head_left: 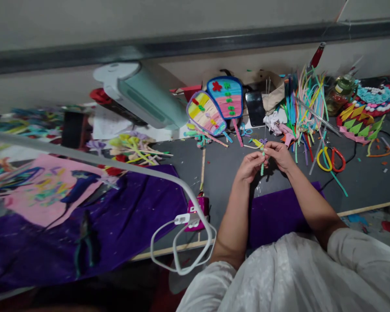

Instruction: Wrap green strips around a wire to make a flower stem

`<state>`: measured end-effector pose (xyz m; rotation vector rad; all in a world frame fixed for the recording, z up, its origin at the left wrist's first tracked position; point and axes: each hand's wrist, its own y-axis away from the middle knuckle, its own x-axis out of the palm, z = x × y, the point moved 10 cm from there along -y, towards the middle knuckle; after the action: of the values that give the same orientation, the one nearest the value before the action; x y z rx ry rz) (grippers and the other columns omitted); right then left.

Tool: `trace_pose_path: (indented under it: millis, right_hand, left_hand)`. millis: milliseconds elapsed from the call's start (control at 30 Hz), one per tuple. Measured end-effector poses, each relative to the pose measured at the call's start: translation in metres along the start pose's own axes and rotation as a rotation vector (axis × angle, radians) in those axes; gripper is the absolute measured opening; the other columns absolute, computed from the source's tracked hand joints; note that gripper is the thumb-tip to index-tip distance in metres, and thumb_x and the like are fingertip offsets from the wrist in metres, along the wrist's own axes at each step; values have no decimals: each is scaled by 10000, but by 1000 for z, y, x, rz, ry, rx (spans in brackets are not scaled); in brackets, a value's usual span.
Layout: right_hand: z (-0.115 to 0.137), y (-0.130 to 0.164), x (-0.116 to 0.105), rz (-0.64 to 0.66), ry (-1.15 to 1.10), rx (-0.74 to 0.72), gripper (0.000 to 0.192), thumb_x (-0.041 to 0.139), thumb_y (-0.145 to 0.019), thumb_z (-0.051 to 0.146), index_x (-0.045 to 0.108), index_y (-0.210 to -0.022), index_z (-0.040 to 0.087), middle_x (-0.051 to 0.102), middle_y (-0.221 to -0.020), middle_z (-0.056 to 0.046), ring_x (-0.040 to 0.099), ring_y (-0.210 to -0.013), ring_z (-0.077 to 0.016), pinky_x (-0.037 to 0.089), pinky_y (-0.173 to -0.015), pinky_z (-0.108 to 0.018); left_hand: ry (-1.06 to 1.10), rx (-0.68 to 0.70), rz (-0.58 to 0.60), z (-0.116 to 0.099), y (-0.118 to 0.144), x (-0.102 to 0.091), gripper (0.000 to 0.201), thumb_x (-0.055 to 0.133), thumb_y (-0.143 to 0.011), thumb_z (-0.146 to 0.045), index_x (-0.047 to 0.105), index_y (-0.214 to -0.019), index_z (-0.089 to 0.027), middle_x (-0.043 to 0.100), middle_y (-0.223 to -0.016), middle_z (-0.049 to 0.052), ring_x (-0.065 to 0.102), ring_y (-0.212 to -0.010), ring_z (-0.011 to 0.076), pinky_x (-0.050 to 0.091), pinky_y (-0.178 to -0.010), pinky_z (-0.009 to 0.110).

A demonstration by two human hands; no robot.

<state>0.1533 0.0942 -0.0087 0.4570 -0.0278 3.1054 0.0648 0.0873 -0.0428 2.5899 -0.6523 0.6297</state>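
Note:
My left hand (249,167) and my right hand (279,154) meet over the dark grey table (224,169), both pinching a thin green stem (262,167) with a small purple and yellow bit (261,142) at its top. The stem hangs down between my fingers. A purple cloth (273,212) lies under my forearms.
Two colourful hand fans (216,106) lean at the back. A heap of coloured strips (303,104) and scissors (330,159) with yellow and red handles lie to the right. A white cable (178,242), a pale green device (143,93), a purple cloth (130,221) and pink felt (48,190) are on the left.

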Motion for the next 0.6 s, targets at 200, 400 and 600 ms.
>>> trace_pose_path:
  millis: [200, 400, 600]
  right_hand:
    - [2, -3, -4, -7, 43, -30, 254, 722, -675, 402, 606, -680, 176, 565, -627, 33, 485, -594, -94, 414, -616, -239]
    - [1, -7, -13, -73, 164, -98, 230, 694, -694, 380, 591, -674, 176, 549, -649, 37, 473, -632, -94, 390, -664, -238]
    - [3, -7, -20, -135, 232, -130, 216, 672, -708, 367, 579, -665, 177, 539, -646, 36, 464, -627, -99, 387, -653, -243]
  left_hand:
    - [-154, 167, -107, -16, 1, -7, 213, 787, -615, -307, 644, -630, -150, 625, -639, 9, 546, -565, 95, 419, -582, 231]
    - [-601, 513, -308, -48, 17, -5, 187, 682, -721, -316, 629, -598, -185, 544, -614, 8, 474, -620, 128, 375, -639, 251]
    - [-712, 536, -340, -51, 19, -1, 138, 664, -733, -292, 651, -639, -191, 564, -657, 26, 510, -700, 151, 381, -681, 251]
